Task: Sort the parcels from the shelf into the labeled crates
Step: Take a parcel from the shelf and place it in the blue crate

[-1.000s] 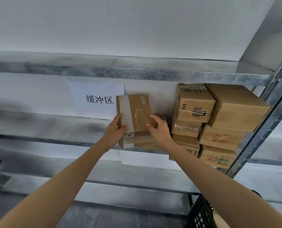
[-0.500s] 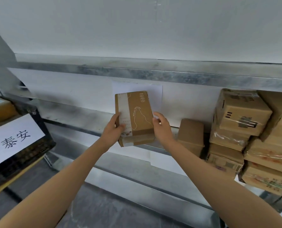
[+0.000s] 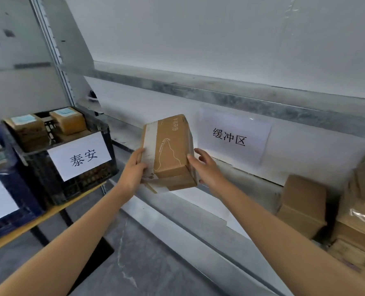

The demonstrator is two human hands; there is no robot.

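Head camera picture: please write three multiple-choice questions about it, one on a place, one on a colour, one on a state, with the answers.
1. The black plastic crate stands where from the brown cardboard parcel? A. left B. right C. beneath
2. The rectangular paper sign beside the parcel is: A. yellow B. white C. red
3. The parcel is: A. in the crate B. on the shelf C. held in the air
1 A, it sits left of the parcel; 2 B, a white sheet with black characters; 3 C, the left hand and right hand grip its sides.
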